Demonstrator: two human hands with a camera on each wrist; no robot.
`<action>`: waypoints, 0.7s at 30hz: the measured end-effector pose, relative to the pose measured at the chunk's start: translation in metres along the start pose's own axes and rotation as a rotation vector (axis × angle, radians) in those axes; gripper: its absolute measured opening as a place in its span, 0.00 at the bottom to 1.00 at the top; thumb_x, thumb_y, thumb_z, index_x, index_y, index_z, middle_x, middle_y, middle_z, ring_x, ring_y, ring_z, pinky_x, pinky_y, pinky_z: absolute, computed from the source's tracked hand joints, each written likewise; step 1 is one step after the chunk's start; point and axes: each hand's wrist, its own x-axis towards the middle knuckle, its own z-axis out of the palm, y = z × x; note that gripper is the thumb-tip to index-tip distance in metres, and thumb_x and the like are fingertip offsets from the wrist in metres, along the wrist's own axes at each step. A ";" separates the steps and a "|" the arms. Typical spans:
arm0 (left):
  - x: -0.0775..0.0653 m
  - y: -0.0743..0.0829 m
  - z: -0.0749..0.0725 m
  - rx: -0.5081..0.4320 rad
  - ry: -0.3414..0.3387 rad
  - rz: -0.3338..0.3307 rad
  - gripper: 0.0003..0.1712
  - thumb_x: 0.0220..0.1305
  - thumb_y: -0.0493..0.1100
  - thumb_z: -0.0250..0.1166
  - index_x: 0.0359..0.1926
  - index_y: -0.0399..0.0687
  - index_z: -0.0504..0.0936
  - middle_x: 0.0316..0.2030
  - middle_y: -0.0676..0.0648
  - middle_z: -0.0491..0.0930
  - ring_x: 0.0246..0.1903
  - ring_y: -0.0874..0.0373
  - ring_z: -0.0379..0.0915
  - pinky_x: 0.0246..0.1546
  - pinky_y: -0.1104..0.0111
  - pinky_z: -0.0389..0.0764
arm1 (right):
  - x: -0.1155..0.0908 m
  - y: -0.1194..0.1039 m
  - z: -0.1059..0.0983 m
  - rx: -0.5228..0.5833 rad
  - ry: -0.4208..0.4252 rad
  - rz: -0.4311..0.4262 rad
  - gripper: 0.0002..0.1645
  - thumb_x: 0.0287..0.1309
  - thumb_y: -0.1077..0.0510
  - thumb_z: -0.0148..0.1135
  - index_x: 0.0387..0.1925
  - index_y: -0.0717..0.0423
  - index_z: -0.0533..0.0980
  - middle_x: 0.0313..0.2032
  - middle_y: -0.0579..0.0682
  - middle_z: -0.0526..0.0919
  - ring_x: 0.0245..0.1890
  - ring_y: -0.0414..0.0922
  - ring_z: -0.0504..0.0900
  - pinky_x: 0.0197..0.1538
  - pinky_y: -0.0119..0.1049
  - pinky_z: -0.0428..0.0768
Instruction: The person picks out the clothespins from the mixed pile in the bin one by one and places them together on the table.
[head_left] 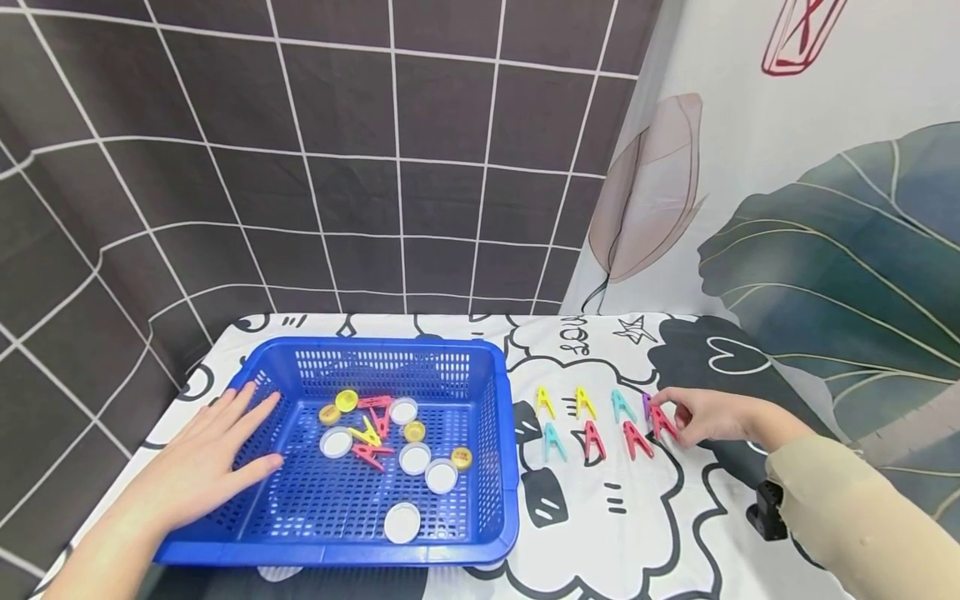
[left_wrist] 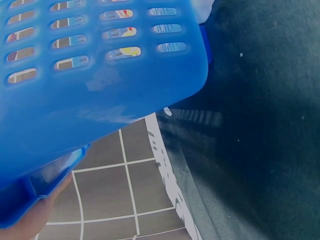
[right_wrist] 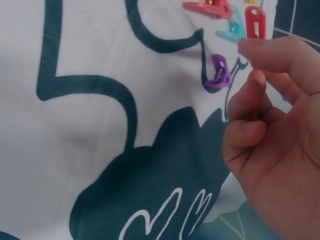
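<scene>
My right hand [head_left: 697, 414] pinches a red clothespin [right_wrist: 255, 22] between thumb and fingertip at the right end of two rows of clothespins. A purple clothespin [right_wrist: 219, 72] lies on the cloth just beyond it. The far row also has two yellow ones and a teal clothespin [head_left: 618, 406]; the near row has another teal one and two red ones. My left hand [head_left: 206, 458], fingers spread, rests at the left rim of a blue basket [head_left: 322, 553]. Inside the basket lie several red clothespins [head_left: 371, 454], a yellow clothespin [head_left: 367, 432], white caps [head_left: 402, 523] and yellow caps [head_left: 347, 401].
A white cloth with black drawings [head_left: 600, 533] covers the table. Behind it hangs a dark curtain with white grid lines [head_left: 442, 108], and a leaf-patterned one [head_left: 840, 250] at right. A small black device [head_left: 768, 512] sits at my right wrist.
</scene>
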 end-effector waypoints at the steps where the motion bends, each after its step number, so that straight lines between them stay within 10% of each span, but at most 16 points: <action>1: 0.000 0.000 0.000 -0.001 -0.003 -0.002 0.43 0.61 0.60 0.59 0.70 0.43 0.57 0.68 0.30 0.51 0.68 0.35 0.40 0.64 0.69 0.20 | 0.000 0.001 0.001 0.000 0.000 0.004 0.40 0.40 0.67 0.68 0.60 0.60 0.65 0.29 0.53 0.68 0.32 0.48 0.68 0.33 0.39 0.69; 21: 0.000 0.000 0.001 0.000 0.000 -0.002 0.43 0.61 0.60 0.59 0.70 0.43 0.57 0.68 0.29 0.51 0.68 0.34 0.40 0.64 0.69 0.20 | 0.005 0.017 0.015 -0.007 0.003 0.039 0.41 0.38 0.66 0.71 0.57 0.60 0.66 0.31 0.54 0.69 0.31 0.48 0.69 0.33 0.38 0.69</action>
